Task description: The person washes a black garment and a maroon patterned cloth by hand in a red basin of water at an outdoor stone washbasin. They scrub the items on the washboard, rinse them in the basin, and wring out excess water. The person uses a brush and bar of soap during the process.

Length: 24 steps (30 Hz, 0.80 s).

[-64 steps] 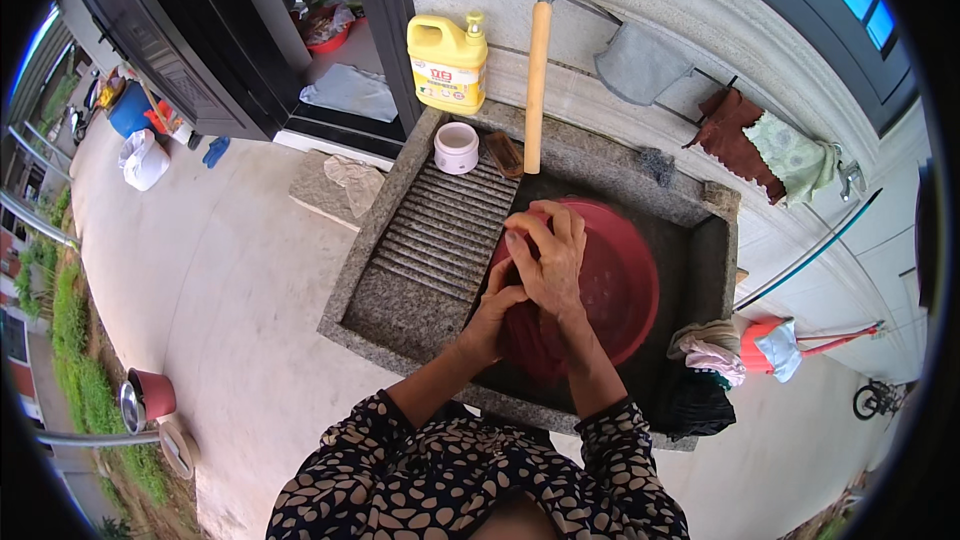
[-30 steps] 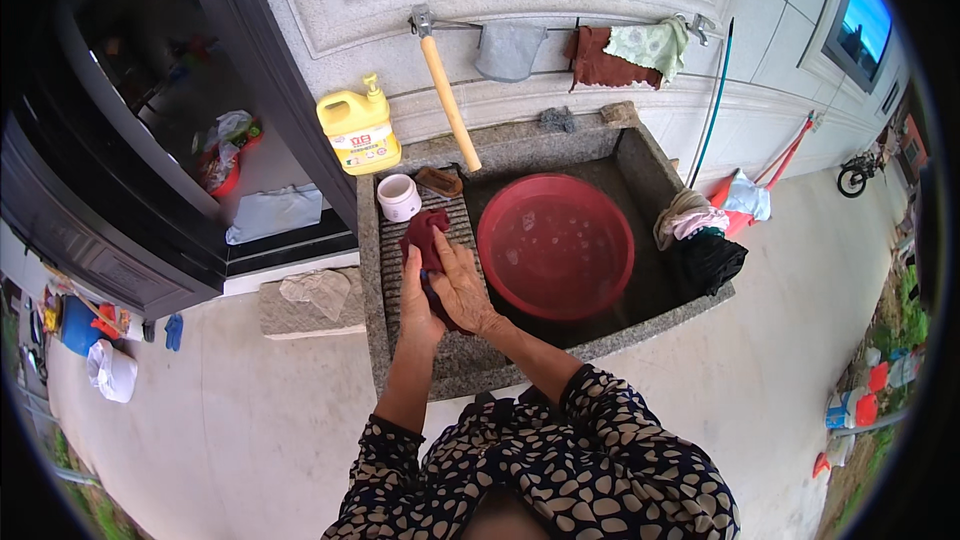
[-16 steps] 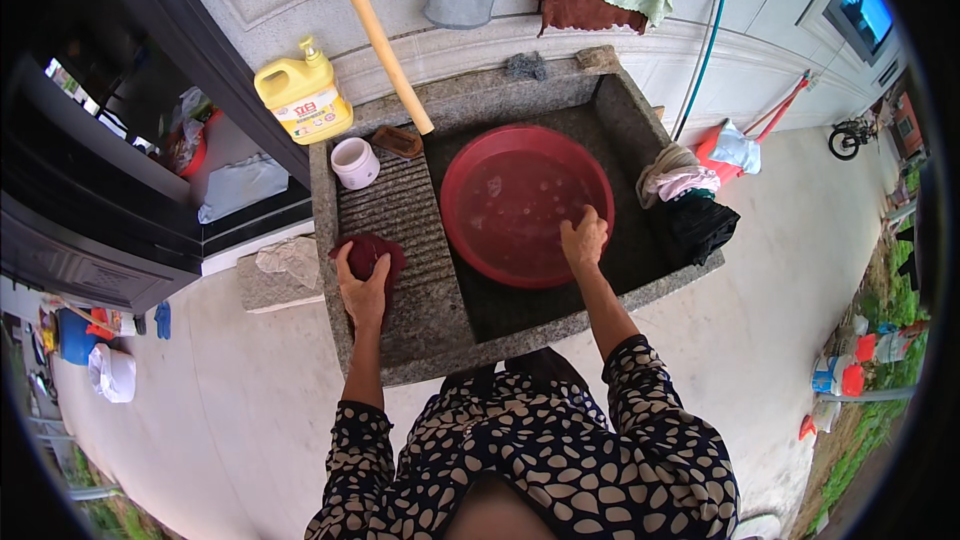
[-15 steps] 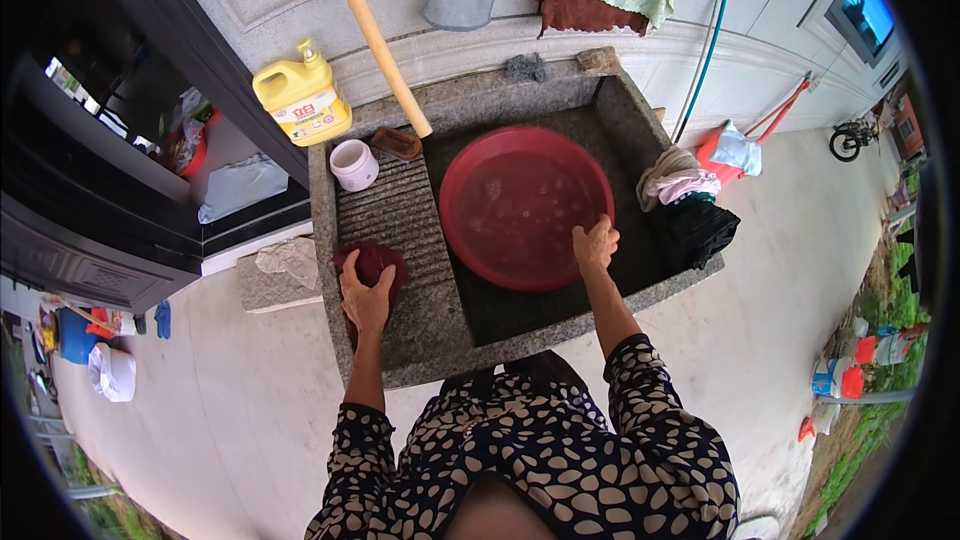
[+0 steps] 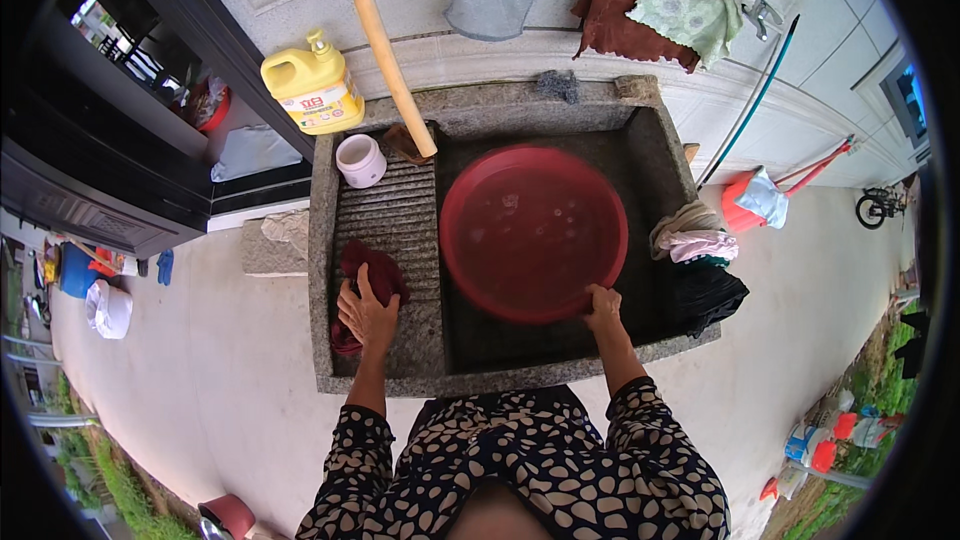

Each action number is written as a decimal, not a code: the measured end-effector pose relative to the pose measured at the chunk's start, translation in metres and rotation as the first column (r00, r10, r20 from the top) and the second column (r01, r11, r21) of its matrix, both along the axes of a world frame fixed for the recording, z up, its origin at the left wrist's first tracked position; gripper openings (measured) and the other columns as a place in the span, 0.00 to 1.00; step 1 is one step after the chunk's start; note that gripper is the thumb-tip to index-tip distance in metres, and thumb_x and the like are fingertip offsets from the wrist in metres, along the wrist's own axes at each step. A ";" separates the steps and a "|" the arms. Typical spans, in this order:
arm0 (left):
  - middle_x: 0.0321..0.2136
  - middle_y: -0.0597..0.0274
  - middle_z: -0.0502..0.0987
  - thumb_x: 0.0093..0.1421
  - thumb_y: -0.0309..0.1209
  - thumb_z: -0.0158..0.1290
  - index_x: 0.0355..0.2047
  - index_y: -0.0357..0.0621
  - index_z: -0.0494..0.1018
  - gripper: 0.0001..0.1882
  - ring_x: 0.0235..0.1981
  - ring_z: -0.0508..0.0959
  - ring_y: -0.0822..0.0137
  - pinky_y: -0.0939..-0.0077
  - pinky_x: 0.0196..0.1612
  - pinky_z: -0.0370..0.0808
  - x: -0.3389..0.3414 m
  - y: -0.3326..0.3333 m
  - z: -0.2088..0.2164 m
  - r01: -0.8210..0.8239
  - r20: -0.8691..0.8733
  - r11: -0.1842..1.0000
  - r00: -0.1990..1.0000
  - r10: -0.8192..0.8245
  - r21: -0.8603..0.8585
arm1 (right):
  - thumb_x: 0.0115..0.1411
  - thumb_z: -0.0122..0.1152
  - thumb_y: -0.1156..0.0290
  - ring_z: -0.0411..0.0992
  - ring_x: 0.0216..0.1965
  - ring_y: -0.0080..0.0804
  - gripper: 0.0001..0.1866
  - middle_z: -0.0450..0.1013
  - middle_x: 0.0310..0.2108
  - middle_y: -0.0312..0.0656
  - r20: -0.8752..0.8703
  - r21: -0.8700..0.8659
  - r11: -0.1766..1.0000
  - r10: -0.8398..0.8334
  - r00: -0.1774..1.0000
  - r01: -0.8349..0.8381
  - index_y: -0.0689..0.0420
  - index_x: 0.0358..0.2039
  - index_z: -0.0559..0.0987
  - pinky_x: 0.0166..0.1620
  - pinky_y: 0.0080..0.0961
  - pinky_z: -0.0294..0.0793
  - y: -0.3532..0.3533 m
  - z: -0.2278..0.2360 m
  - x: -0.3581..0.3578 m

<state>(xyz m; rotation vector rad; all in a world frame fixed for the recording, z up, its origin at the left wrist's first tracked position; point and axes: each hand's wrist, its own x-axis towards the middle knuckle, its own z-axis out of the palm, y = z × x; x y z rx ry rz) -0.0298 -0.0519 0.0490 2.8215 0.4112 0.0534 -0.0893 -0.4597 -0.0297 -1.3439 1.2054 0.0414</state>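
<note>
My left hand presses on a wet, bunched maroon cloth, its fingers curled over the near side. The cloth lies on the ribbed washboard part at the left of a stone sink. A round red basin stands in the deeper right part, filled with cloudy water and a few suds. My right hand grips the basin's near right rim, thumb and fingers around the edge. A white cup and a brown scrubbing brush, partly hidden, sit at the washboard's far end.
Behind the sink's left corner stands a yellow detergent jug. A wooden rod slants down to the washboard. Pale, pink and black cloths hang over the right rim. Grey, brown and green rags hang on a wall rail.
My view has shifted. My right hand has moved nearer to me along the basin's rim. My left hand has drawn back a little, so more of the maroon cloth shows beyond its fingers.
</note>
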 end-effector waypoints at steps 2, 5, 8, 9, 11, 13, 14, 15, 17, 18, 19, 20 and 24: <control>0.56 0.46 0.56 0.45 0.39 0.66 0.62 0.65 0.55 0.45 0.55 0.58 0.46 0.49 0.54 0.57 0.000 0.000 0.001 -0.017 0.038 1.000 0.999 0.016 0.014 | 0.47 0.61 0.75 0.72 0.41 0.39 0.15 0.72 0.40 0.44 0.079 -0.067 0.994 0.087 0.993 -0.082 0.60 0.38 0.75 0.37 0.41 0.76 -0.011 0.001 0.001; 0.55 0.48 0.59 0.45 0.39 0.66 0.61 0.65 0.56 0.44 0.55 0.59 0.47 0.49 0.53 0.58 -0.005 0.007 -0.001 -0.056 0.058 0.998 0.997 0.054 0.041 | 0.45 0.59 0.77 0.74 0.32 0.35 0.10 0.73 0.31 0.42 0.201 0.126 0.992 -0.021 0.979 -0.004 0.61 0.31 0.75 0.29 0.34 0.77 -0.010 0.072 0.021; 0.54 0.49 0.60 0.45 0.39 0.66 0.61 0.64 0.56 0.44 0.55 0.59 0.48 0.49 0.53 0.58 -0.005 0.005 -0.005 -0.052 0.085 0.998 0.995 0.048 0.040 | 0.45 0.58 0.78 0.74 0.27 0.35 0.09 0.73 0.27 0.41 0.288 0.192 0.981 -0.036 0.957 -0.021 0.61 0.30 0.74 0.26 0.33 0.77 -0.021 0.093 0.022; 0.54 0.49 0.60 0.44 0.39 0.66 0.61 0.63 0.57 0.44 0.54 0.60 0.49 0.49 0.53 0.59 -0.007 0.005 -0.006 -0.052 0.094 0.998 0.994 0.047 0.046 | 0.45 0.58 0.79 0.74 0.27 0.35 0.09 0.73 0.27 0.41 0.294 0.211 0.977 -0.043 0.955 -0.021 0.60 0.30 0.74 0.26 0.33 0.77 -0.015 0.104 0.023; 0.53 0.49 0.60 0.44 0.39 0.66 0.61 0.64 0.57 0.44 0.54 0.60 0.49 0.50 0.53 0.59 -0.007 0.004 -0.006 -0.048 0.105 0.998 0.994 0.043 0.047 | 0.45 0.58 0.80 0.74 0.27 0.35 0.09 0.73 0.27 0.41 0.304 0.234 0.972 -0.049 0.951 -0.025 0.60 0.30 0.74 0.27 0.33 0.77 -0.014 0.114 0.028; 0.53 0.49 0.61 0.44 0.39 0.66 0.61 0.64 0.57 0.44 0.54 0.61 0.49 0.50 0.53 0.59 -0.006 0.004 -0.006 -0.046 0.108 0.998 0.993 0.041 0.052 | 0.46 0.58 0.81 0.74 0.26 0.35 0.09 0.72 0.27 0.41 0.312 0.243 0.970 -0.049 0.949 -0.030 0.60 0.30 0.73 0.27 0.33 0.77 -0.017 0.117 0.037; 0.53 0.49 0.61 0.44 0.39 0.66 0.61 0.64 0.57 0.44 0.53 0.61 0.49 0.50 0.53 0.58 -0.006 0.005 -0.006 -0.048 0.104 0.997 0.994 0.041 0.057 | 0.46 0.58 0.80 0.73 0.25 0.33 0.08 0.72 0.26 0.41 0.331 0.227 0.973 -0.040 0.943 -0.038 0.60 0.29 0.73 0.24 0.30 0.75 -0.019 0.118 0.043; 0.53 0.50 0.61 0.44 0.39 0.66 0.61 0.64 0.57 0.44 0.53 0.61 0.49 0.50 0.53 0.58 -0.006 0.004 -0.005 -0.048 0.103 0.997 0.994 0.041 0.060 | 0.46 0.59 0.80 0.72 0.23 0.32 0.08 0.71 0.25 0.40 0.353 0.210 0.977 -0.032 0.935 -0.045 0.60 0.29 0.73 0.21 0.27 0.73 -0.022 0.120 0.051; 0.52 0.50 0.61 0.45 0.39 0.65 0.61 0.63 0.57 0.43 0.53 0.61 0.49 0.50 0.53 0.58 -0.007 0.004 -0.004 -0.049 0.104 0.997 0.994 0.043 0.063 | 0.46 0.59 0.80 0.72 0.24 0.32 0.08 0.71 0.26 0.41 0.359 0.172 0.984 -0.009 0.933 -0.056 0.60 0.30 0.73 0.21 0.28 0.73 -0.028 0.125 0.063; 0.52 0.50 0.62 0.45 0.39 0.65 0.61 0.63 0.57 0.43 0.53 0.61 0.49 0.50 0.53 0.59 -0.007 0.004 -0.003 -0.049 0.104 0.997 0.994 0.042 0.063 | 0.47 0.59 0.81 0.73 0.26 0.34 0.08 0.72 0.27 0.41 0.343 0.152 0.987 0.005 0.939 -0.061 0.60 0.30 0.73 0.24 0.31 0.75 -0.032 0.128 0.068; 0.52 0.49 0.62 0.45 0.39 0.65 0.61 0.63 0.57 0.43 0.53 0.61 0.49 0.50 0.53 0.58 -0.006 0.004 -0.003 -0.045 0.102 0.997 0.994 0.039 0.061 | 0.47 0.59 0.81 0.74 0.28 0.35 0.09 0.73 0.28 0.42 0.327 0.132 0.989 0.018 0.945 -0.065 0.60 0.31 0.74 0.28 0.35 0.78 -0.035 0.130 0.074; 0.52 0.48 0.62 0.45 0.40 0.65 0.61 0.62 0.57 0.43 0.53 0.61 0.48 0.50 0.53 0.58 -0.005 0.004 -0.002 -0.040 0.096 0.997 0.995 0.035 0.059 | 0.47 0.60 0.81 0.74 0.28 0.36 0.09 0.73 0.28 0.42 0.327 0.162 0.986 -0.005 0.945 -0.051 0.60 0.31 0.74 0.29 0.34 0.78 -0.039 0.130 0.079; 0.51 0.48 0.63 0.45 0.40 0.65 0.61 0.61 0.57 0.43 0.53 0.62 0.49 0.51 0.53 0.58 -0.005 0.002 -0.002 -0.029 0.099 0.997 0.995 0.022 0.069 | 0.47 0.61 0.79 0.75 0.30 0.36 0.12 0.74 0.31 0.42 0.325 0.202 0.979 -0.073 0.943 0.006 0.59 0.35 0.75 0.34 0.33 0.78 -0.056 0.128 0.087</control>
